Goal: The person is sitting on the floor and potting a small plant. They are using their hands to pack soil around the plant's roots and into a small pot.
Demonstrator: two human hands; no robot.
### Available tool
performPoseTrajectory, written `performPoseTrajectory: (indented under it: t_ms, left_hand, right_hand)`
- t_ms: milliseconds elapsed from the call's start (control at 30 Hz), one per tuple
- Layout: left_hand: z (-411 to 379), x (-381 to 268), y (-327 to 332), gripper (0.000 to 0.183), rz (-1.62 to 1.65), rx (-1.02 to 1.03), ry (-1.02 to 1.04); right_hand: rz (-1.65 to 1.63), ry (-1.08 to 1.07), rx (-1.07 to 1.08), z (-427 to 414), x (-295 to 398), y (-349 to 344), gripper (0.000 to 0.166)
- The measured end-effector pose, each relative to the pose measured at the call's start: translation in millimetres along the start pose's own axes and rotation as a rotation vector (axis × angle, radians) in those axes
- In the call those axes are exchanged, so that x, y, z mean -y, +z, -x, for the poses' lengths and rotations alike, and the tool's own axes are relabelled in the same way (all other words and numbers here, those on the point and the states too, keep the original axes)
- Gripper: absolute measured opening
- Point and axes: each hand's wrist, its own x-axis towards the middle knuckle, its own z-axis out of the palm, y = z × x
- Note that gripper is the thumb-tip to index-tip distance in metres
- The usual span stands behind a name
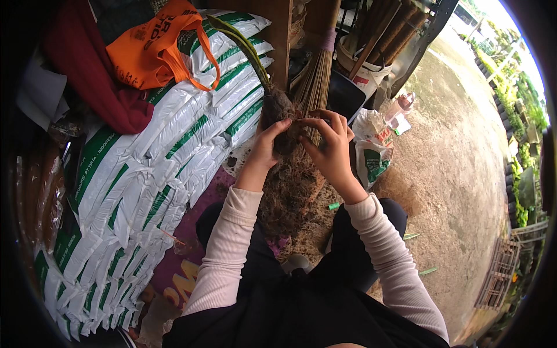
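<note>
A plant with long green leaves [246, 47] and a dark, hairy root ball [278, 105] is held up before me, its leaves pointing to the upper left. My left hand [266, 148] grips the root ball from the left, thumb on its front. My right hand [328, 141] is at the right side of the roots, fingers bent and thumb and fingertips at the fine root strands; whether it pinches any is hard to see. Below both hands lies a heap of loose brown roots and soil [289, 195] on the ground.
White and green plastic bags [174, 148] are stacked at the left, under an orange tote bag [148, 48] and a dark red cloth [93, 65]. Beyond the hands stand a stick broom [317, 78] and a white bucket [365, 71]. A crumpled plastic sack [372, 150] lies at the right on the concrete.
</note>
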Motion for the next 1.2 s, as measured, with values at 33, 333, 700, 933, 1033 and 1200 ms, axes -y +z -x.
performPoseTrajectory:
  t_ms: [33,333,700,933,1033,1200]
  left_hand:
    - [-2,3,-5,0.046,-0.018,-0.024,0.013]
    - [6,-6,14,0.049,-0.097,-0.004,0.159]
    - [11,0,11,0.058,-0.231,0.017,0.148]
    - [10,-1,18,0.057,-0.175,0.074,0.116]
    - [11,0,16,0.055,-0.117,0.117,0.108]
    - [11,0,20,0.054,0.007,0.149,0.051]
  right_hand:
    - [0.017,0.008,-0.017,0,2,0,0.039]
    - [-0.102,-0.056,0.044,0,3,3,0.046]
    - [-0.113,-0.063,0.119,-2,-8,-10,0.042]
    - [0.012,-0.089,-0.014,0,1,-7,0.048]
    - [-0.055,-0.092,-0.014,1,-2,-4,0.046]
    - [-0.066,-0.121,-0.095,-3,0,-5,0.047]
